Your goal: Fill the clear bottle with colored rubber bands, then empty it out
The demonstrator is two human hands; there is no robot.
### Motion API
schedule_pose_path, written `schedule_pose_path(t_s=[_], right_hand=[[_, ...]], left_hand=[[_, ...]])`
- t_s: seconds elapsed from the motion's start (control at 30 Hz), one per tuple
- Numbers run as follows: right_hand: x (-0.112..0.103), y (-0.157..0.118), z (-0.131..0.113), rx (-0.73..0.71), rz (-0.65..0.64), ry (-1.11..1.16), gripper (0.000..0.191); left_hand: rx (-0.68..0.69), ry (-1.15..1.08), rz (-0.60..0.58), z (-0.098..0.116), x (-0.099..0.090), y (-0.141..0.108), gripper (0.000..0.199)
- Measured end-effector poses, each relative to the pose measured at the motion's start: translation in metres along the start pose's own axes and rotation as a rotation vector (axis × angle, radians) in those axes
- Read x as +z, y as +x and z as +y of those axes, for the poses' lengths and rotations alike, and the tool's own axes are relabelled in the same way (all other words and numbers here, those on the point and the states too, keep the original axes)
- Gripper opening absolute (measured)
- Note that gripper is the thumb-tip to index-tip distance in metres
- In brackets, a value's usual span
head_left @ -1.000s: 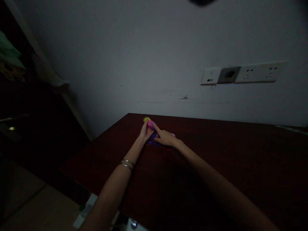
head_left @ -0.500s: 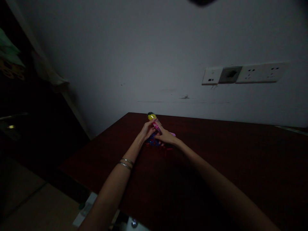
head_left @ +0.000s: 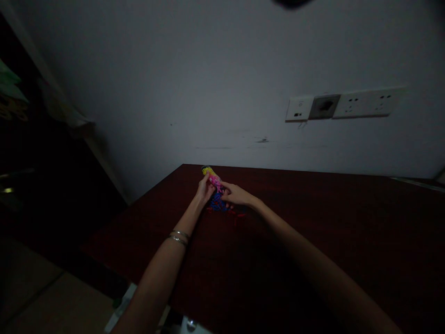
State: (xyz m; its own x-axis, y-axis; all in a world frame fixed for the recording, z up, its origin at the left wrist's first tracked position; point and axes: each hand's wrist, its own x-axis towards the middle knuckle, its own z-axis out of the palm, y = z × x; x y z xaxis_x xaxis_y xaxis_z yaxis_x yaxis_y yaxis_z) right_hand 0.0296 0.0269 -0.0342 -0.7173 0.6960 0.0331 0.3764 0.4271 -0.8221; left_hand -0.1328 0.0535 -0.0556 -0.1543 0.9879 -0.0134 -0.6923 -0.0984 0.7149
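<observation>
Near the back of the dark red table, my left hand (head_left: pixel 206 189) is wrapped round a clear container (head_left: pixel 213 178) with yellow and pink contents. The container lies tilted, its dark end toward the wall and its other end toward my right hand. Blue and red small pieces (head_left: pixel 218 202) form a pile just below it, with a few red ones scattered to the right. My right hand (head_left: pixel 233 195) is at the container's near end, fingers bent over the pile's right side; whatever they pinch is too small to make out.
The dark red table (head_left: pixel 313 232) meets a pale wall (head_left: pixel 208 83). A row of sockets (head_left: pixel 361 104) is fixed on the wall at the right. A dark door with hanging cloth stands left. White items (head_left: pixel 196 326) show below the table's front edge.
The container has shifted left and lies lower, and more of the blue pile shows. My right hand has drawn back from the container's middle to its near end. The view has shifted slightly.
</observation>
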Motion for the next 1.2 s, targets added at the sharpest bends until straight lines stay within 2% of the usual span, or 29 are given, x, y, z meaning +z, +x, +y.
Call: schedule_pose_path(t_s=[0.17, 0.37, 0.5, 0.57, 0.73, 0.83, 1.03, 1.2], right_hand=[[-0.001, 0.003, 0.008, -0.033, -0.043, -0.033, 0.063], [0.000, 0.007, 0.013, -0.094, 0.026, -0.195, 0.063], [0.003, 0.004, 0.011, -0.048, -0.034, -0.196, 0.073], [0.006, 0.004, 0.012, -0.033, -0.024, -0.229, 0.079], [0.012, 0.010, 0.018, -0.135, 0.212, -0.321, 0.087], [0.010, 0.011, 0.020, -0.169, 0.264, -0.274, 0.087], [-0.001, 0.002, 0.015, 0.070, 0.147, -0.100, 0.074], [-0.007, 0.001, 0.013, 0.020, 0.108, 0.008, 0.068]], left_hand=[[0.053, -0.016, 0.125, 0.007, -0.007, 0.001, 0.024], [0.060, 0.008, 0.171, 0.005, -0.010, 0.002, 0.021], [0.017, 0.038, 0.095, 0.001, -0.004, -0.004, 0.024], [-0.013, 0.052, 0.045, -0.001, 0.001, -0.008, 0.024], [-0.080, 0.133, -0.120, -0.005, 0.017, -0.017, 0.021], [-0.080, 0.165, -0.171, -0.006, 0.020, -0.018, 0.020], [-0.099, 0.186, -0.249, -0.007, 0.014, -0.014, 0.018], [-0.091, 0.114, -0.178, -0.007, 0.010, -0.010, 0.016]])
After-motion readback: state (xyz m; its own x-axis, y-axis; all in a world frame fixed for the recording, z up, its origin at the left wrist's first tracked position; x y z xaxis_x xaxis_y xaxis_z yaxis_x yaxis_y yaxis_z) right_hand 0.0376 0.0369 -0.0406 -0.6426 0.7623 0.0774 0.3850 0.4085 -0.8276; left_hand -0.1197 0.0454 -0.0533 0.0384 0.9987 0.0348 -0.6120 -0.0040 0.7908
